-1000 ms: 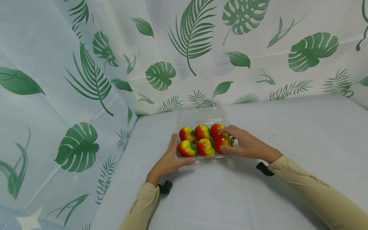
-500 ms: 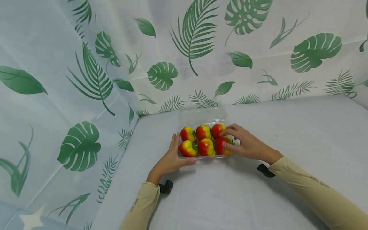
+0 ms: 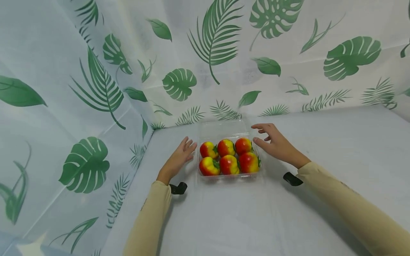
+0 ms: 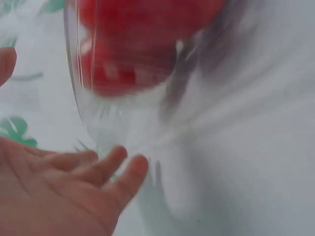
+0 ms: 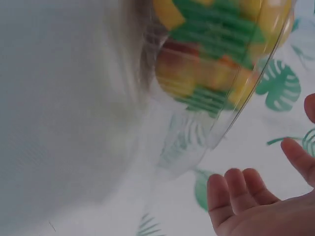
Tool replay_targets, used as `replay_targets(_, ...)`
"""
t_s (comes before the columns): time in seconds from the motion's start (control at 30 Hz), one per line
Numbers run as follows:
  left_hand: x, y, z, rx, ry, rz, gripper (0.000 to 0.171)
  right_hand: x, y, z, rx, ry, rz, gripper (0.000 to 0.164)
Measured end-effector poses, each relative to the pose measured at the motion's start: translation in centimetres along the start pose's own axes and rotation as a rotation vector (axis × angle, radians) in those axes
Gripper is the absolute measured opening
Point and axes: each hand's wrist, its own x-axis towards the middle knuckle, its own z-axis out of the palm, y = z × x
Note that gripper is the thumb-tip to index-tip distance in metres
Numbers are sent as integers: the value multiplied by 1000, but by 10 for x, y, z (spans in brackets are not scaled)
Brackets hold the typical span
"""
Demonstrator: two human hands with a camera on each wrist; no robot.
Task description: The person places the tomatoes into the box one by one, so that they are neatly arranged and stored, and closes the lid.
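A clear plastic clamshell box point(image 3: 235, 176) stands on the table with its lid point(image 3: 221, 128) folded back. Two rows of glossy red-and-yellow fruits point(image 3: 248, 163) with green leafy caps fill it, lobed like bell peppers. Just off the box's left side, my left hand point(image 3: 178, 158) is held with its fingers spread and nothing in them. My right hand point(image 3: 277, 144) hovers by the back right corner, fingers loosely bent, thumb apart, also holding nothing. In the left wrist view the fingertips point(image 4: 135, 167) are near the clear wall; the right wrist view shows the other hand point(image 5: 270, 206) beside the lid end.
A white cloth covers the table point(image 3: 336, 160). Behind it and to the left hang white sheets point(image 3: 230, 81) printed with green leaves. Black wrist mounts point(image 3: 292, 179) sit under both forearms, which wear beige sleeves point(image 3: 346, 206).
My right hand has let go of the front right fruit and moved up and back to the box's far corner. My left hand has come off the box's front left corner, moving back and slightly left.
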Motion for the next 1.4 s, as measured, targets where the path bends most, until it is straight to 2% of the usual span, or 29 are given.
replay_targets(0.27,24,-5,-11,-194,-137,-27,79,9,10,-9,214,-156,224,69)
replay_targets(0.33,27,-6,-11,-223,-171,-31,77,9,12,-9,261,-186,254,70)
replay_targets(0.43,29,-7,-10,-282,-197,-26,73,9,16,-7,312,-212,256,69)
replay_targets(0.6,31,-8,-9,-330,-192,-10,77,12,21,-3,365,-201,266,71)
replay_targets(0.93,32,-16,-5,-383,-163,74,81,13,28,6,441,-155,282,74)
replay_targets(1.2,36,-21,0,-466,-104,123,83,10,31,7,499,-70,261,76)
replay_targets(1.4,36,-21,1,-458,-103,153,84,10,31,7,521,-44,246,85)
